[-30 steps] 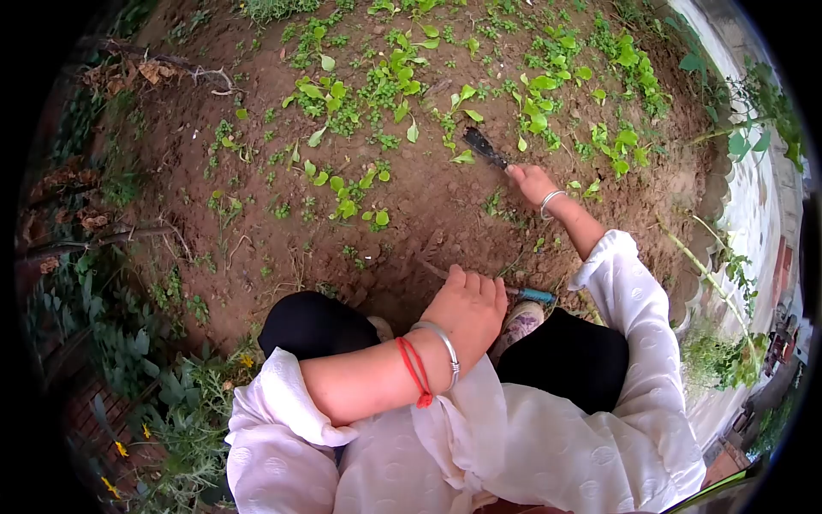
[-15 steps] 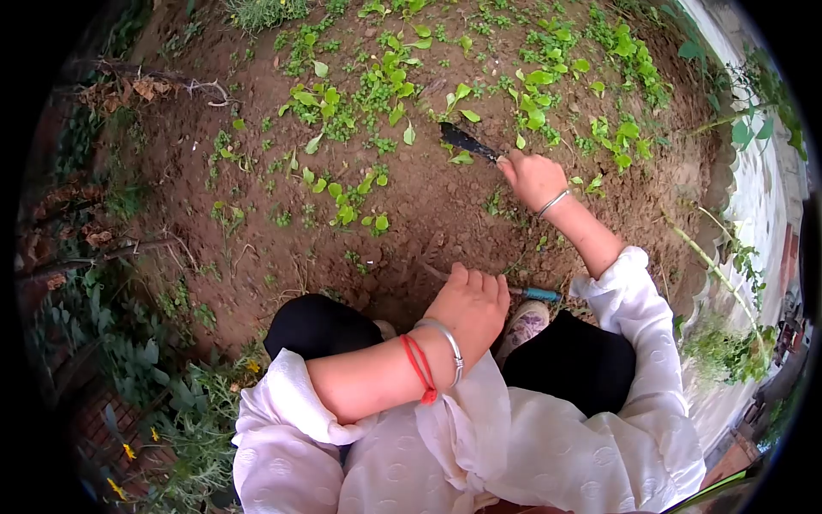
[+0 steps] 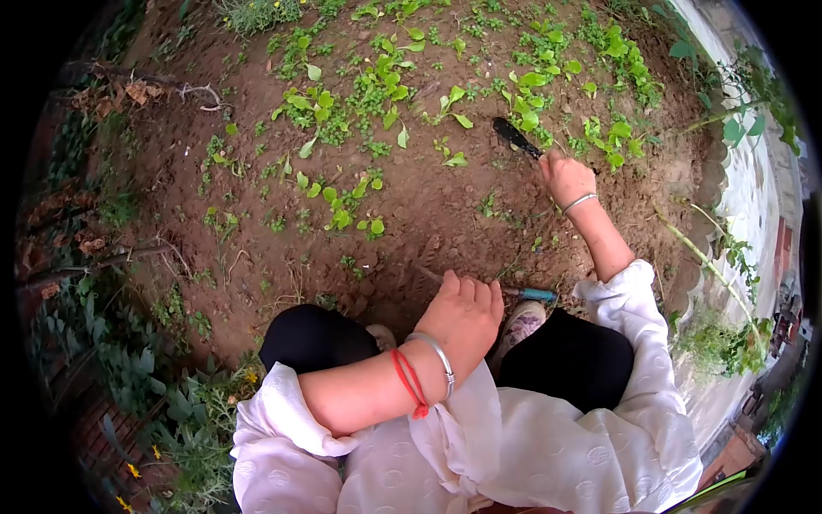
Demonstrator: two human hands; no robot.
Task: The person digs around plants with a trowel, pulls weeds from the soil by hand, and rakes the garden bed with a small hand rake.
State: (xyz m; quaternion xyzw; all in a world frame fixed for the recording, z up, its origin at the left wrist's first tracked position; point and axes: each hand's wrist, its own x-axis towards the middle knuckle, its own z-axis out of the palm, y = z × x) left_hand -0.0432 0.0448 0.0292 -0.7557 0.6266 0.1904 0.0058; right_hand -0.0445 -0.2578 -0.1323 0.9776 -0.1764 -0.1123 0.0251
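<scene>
My right hand (image 3: 568, 179) is closed round the handle of a small hand trowel (image 3: 516, 137) with a dark, narrow blade. The blade points up and left, over bare soil just beside leafy green seedlings (image 3: 527, 107). Closer to my body, my left hand (image 3: 462, 315) hangs over the gap between my knees, back upward, fingers curled together and fingertips hidden. A tool with a teal handle (image 3: 537, 295) and a thin shaft runs behind those fingers. Whether the left hand touches it I cannot tell.
Patches of seedlings (image 3: 338, 206) and small weeds dot the brown soil (image 3: 411, 218). Dry branches (image 3: 154, 81) and dark foliage (image 3: 94, 334) edge the left side. A pale paved strip (image 3: 758, 214) borders the right, with a leaning green stem (image 3: 706, 261).
My right hand has moved right with the trowel, whose blade has left the spot near the middle seedlings and is beside the right-hand ones. My left hand has hardly moved.
</scene>
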